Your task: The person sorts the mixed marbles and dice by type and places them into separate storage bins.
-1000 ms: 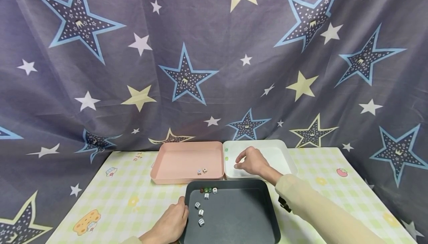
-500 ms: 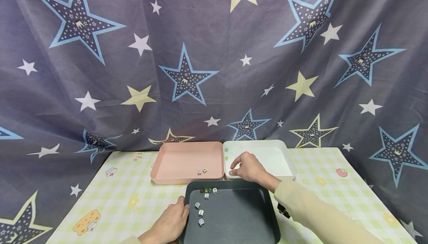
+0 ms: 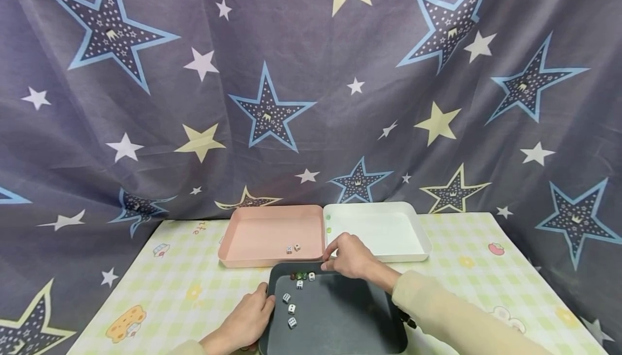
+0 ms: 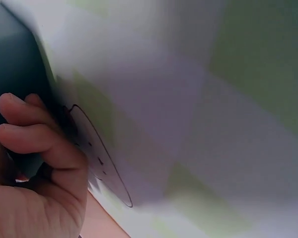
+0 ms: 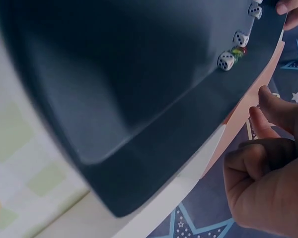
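My left hand (image 3: pixel 247 314) holds the left edge of a dark grey tray (image 3: pixel 350 317); in the left wrist view its fingers (image 4: pixel 27 136) curl against the outer wall. Several white dice (image 3: pixel 292 323) lie along the tray's left side. Small red and green glass marbles (image 3: pixel 299 276) sit in a row by its far left corner, beside another die (image 3: pixel 311 276). Over the tray's far rim hovers my right hand (image 3: pixel 352 258), thumb and forefinger apart, nothing between them. The right wrist view shows its other fingers (image 5: pixel 246 158) bent in.
Behind the dark tray stand a pink tray (image 3: pixel 272 230) with two small dice (image 3: pixel 293 248) and a white tray (image 3: pixel 384 230) with green marbles (image 3: pixel 329 230) along its left side. A checked cloth (image 3: pixel 194 274) covers the table; a star-patterned curtain (image 3: pixel 311 128) hangs behind.
My right hand has come from above the white tray toward me and left, to the dark tray's far rim. The left hand stays at the tray's left edge.
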Demonstrator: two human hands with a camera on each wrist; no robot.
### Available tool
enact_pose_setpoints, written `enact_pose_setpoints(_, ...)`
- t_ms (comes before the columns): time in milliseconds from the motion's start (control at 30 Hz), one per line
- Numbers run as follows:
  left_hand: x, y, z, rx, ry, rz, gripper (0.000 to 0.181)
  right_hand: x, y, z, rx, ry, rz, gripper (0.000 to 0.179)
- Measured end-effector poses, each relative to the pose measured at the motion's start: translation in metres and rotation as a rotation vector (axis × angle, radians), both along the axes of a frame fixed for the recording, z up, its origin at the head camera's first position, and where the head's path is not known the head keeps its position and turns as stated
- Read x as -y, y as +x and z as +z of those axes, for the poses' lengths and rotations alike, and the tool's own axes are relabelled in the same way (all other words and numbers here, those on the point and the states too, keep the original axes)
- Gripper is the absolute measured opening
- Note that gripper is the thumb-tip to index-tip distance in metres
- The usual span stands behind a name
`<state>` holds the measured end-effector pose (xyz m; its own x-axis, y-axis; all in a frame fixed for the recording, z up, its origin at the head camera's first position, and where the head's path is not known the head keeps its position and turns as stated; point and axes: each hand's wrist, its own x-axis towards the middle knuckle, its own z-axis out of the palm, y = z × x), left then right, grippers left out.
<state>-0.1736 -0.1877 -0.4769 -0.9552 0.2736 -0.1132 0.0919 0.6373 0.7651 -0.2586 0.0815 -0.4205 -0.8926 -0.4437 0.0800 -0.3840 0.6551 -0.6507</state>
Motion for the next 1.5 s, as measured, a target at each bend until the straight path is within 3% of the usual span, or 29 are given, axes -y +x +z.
enact_pose_setpoints(233, -0.001, 0.000, 0.000, -0.003, 0.001, 0.006, 0.020, 0.005, 0.010, -0.003, 0.019, 0.013, 0.007, 0.011)
enact_pose_setpoints(500, 0.000, 0.000, -0.001, -0.032, -0.009, -0.018, 0.020, 0.011, 0.017, -0.007, -0.012, 0.009, 0.083, 0.012)
enact_pose_setpoints(700, 0.001, 0.000, -0.002, -0.028, 0.001, -0.035, 0.020, 0.015, 0.021, -0.009, 0.012, -0.016, 0.098, 0.012)
enact_pose_setpoints(1500, 0.000, 0.000, -0.003, -0.032, 0.003, -0.032, 0.020, 0.029, 0.020, -0.020, -0.002, -0.006, 0.121, 0.011)
